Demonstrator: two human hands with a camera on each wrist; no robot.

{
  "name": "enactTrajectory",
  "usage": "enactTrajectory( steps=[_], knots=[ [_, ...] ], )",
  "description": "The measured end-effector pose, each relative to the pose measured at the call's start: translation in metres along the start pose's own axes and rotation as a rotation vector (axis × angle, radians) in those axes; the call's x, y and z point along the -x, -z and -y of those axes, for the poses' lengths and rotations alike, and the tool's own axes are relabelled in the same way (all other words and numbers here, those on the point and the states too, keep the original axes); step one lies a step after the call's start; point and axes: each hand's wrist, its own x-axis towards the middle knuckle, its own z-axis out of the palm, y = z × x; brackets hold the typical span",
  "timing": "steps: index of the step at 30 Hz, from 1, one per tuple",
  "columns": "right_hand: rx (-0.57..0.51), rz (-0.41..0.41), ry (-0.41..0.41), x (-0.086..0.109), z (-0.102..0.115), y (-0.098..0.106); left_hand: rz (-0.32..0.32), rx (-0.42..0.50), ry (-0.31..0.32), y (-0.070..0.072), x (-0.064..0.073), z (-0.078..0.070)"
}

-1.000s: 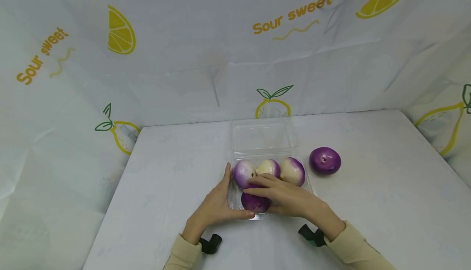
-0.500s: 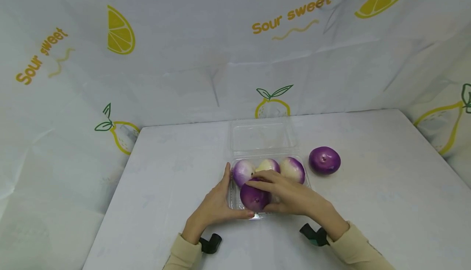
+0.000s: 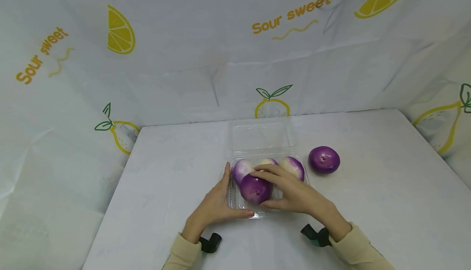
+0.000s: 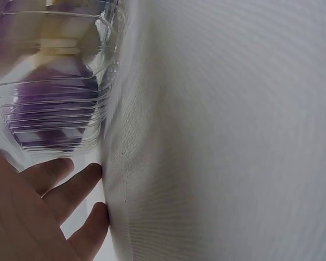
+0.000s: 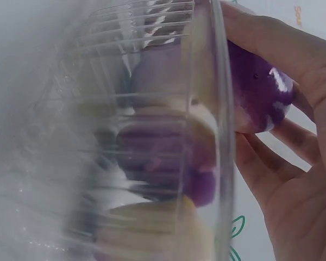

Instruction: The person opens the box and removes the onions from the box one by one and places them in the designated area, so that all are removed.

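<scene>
A hinged clear plastic box [image 3: 235,204] lies with its lid [image 3: 263,136] folded back. Along its rear side sit several round purple-and-white vegetables, onion- or turnip-like, including one at the left [image 3: 241,169] and one at the right [image 3: 294,167]. My right hand [image 3: 294,190] grips a glossy purple vegetable [image 3: 256,189] of the same kind, raised over the box's front part; the right wrist view shows this held vegetable [image 5: 258,89] above the box rim. My left hand [image 3: 217,205] spans the box's left front corner, fingers straight along the side and thumb on the front edge.
Another purple vegetable [image 3: 324,160] lies on the white table [image 3: 169,172], right of the box. A white cloth wall [image 3: 191,57] with lemon prints rises behind the table. Black wrist mounts [image 3: 211,243] stick out beneath both forearms.
My right hand has lifted the purple vegetable from the box's front part, up and slightly toward the rear row. The left hand stays in place.
</scene>
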Motion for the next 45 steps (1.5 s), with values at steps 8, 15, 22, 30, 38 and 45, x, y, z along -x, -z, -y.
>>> enactTrajectory(
  steps=[8, 15, 22, 30, 38, 45],
  knots=[
    [-0.065, -0.031, -0.075, 0.001, 0.0, 0.002, 0.003, 0.008, 0.006, 0.0, -0.001, 0.001],
    [-0.042, -0.087, -0.134, 0.004, -0.002, 0.002, 0.002, 0.012, 0.005, 0.0, 0.0, 0.0],
    [-0.035, -0.136, -0.157, 0.006, -0.002, 0.005, 0.009, 0.013, 0.012, 0.001, 0.0, 0.0],
    [-0.044, -0.158, -0.171, 0.007, -0.001, 0.009, 0.007, 0.007, 0.015, 0.001, 0.0, -0.001],
    [-0.035, -0.165, -0.205, 0.009, 0.0, 0.011, 0.0, -0.006, 0.01, 0.001, 0.001, -0.001],
    [-0.047, -0.195, -0.221, 0.011, -0.002, 0.014, -0.006, -0.011, 0.008, 0.0, 0.001, -0.001]
  ],
)
